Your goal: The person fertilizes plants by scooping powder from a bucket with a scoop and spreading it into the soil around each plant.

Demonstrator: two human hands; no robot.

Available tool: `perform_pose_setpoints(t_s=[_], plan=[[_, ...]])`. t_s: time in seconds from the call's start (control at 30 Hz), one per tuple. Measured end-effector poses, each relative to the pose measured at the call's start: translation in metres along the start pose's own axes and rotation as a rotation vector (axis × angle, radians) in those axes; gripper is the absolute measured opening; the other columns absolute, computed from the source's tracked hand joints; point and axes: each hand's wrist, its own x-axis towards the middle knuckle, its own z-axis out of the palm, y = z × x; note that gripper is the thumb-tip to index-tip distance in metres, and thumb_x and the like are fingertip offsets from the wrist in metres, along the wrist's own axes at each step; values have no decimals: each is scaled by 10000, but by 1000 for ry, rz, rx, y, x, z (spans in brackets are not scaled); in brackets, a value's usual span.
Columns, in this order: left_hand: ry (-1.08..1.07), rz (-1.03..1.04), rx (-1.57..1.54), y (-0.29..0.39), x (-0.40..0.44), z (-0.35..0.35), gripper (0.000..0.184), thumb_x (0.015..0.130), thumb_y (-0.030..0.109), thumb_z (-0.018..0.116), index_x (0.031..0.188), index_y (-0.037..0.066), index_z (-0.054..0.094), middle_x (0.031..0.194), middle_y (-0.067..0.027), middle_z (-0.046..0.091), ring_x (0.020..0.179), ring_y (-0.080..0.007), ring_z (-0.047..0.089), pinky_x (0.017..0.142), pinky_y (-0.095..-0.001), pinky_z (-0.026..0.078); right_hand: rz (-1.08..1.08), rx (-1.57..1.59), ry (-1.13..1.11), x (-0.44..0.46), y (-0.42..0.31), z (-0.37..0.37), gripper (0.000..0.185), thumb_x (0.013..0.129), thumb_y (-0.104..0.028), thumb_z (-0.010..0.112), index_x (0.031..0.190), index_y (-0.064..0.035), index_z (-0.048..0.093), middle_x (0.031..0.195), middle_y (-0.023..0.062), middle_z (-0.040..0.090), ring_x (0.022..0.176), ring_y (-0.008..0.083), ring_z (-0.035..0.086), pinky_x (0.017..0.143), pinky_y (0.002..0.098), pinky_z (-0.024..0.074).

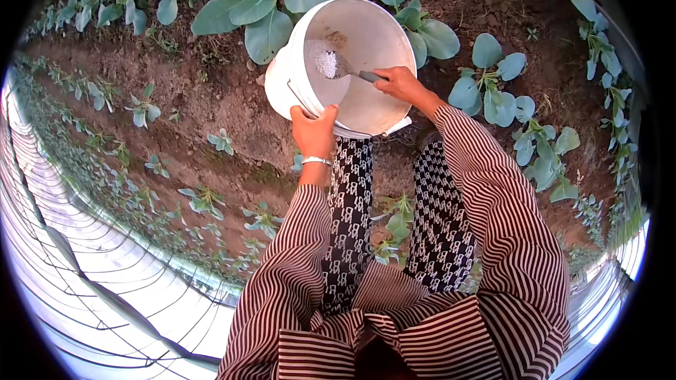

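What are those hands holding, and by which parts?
The left hand holds the white bucket at its rim; the right hand holds a scoop by its grey handle.

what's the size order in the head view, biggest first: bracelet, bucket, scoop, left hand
1. Bucket, by far the largest
2. Left hand
3. Scoop, its handle partly covered by the right hand
4. Bracelet, a thin band, smallest

We lose the scoop's handle (369, 77) end inside the right hand (403, 86), can't separate the white grains (326, 64), and a leafy plant (252, 7) gets cropped up top!
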Motion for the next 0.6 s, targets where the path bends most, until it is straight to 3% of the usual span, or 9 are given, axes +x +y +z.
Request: perform_pose_setpoints(t_s=[0.07, 0.17, 0.23, 0.3, 0.33, 0.4, 0.5, 0.6], plan=[[-17, 15, 39, 2, 2, -2, 425, 665, 239, 748, 848, -33, 476, 848, -116, 566, 745, -171, 517, 672, -307, 455, 26, 15, 29, -19, 6, -14, 395, 785, -303, 588, 1113, -91, 642, 702, 149, 638, 614, 241, 624, 621, 336, 497], [-63, 30, -172, -16, 8, 1, 458, 682, 199, 747, 971, -62, 506, 930, -123, 582, 784, -180, 533, 704, -328, 468, -108, -58, 183, -47, 10, -31, 401, 789, -287, 612, 1125, -69, 631, 680, 164, 620, 591, 211, 617, 628, 312, 504], [17, 155, -61, -35, 16, 4, 523, 698, 161, 740, 1094, -77, 495, 1034, -130, 577, 865, -188, 546, 751, -329, 473, -120, 57, 186, -69, 13, -45, 377, 802, -256, 648, 1126, -65, 639, 673, 132, 632, 589, 149, 610, 602, 271, 500], [-107, 94, -212, -11, 9, 0, 574, 697, 145, 726, 1157, -82, 469, 1092, -136, 561, 964, -206, 550, 824, -328, 466, 208, 408, 142, -95, -10, -77, 341, 821, -227, 665, 1137, -99, 649, 678, 56, 636, 545, 82, 555, 522, 234, 458], [-64, 133, -246, -31, 18, 6, 531, 693, 136, 716, 1121, -63, 474, 1026, -126, 569, 859, -186, 564, 714, -312, 488, 224, 489, 188, -104, -16, -90, 346, 827, -232, 666, 1146, -100, 644, 668, 27, 623, 519, 58, 515, 486, 217, 421], [-31, 98, -105, -45, 28, 6, 374, 708, 118, 678, 991, -9, 470, 848, -64, 535, 646, -125, 500, 488, -266, 422, 237, 654, 269, -115, -9, -110, 369, 839, -232, 661, 1176, -85, 622, 646, -4, 600, 474, 34, 447, 434, 200, 362], [-4, 123, -166, -56, 33, 9, 342, 716, 113, 667, 971, 14, 463, 818, -49, 522, 618, -121, 483, 480, -257, 405, 294, 770, 420, -119, -3, -152, 413, 877, -196, 598, 1262, -59, 541, 634, 11, 583, 440, 34, 424, 393, 187, 336], [-19, 68, -96, -50, 31, 3, 333, 720, 106, 662, 972, 25, 460, 812, -44, 512, 614, -112, 474, 478, -256, 406, 226, 809, 614, -89, 4, -217, 308, 893, -170, 537, 1152, -6, 567, 664, 31, 590, 428, 50, 438, 365, 200, 358]])
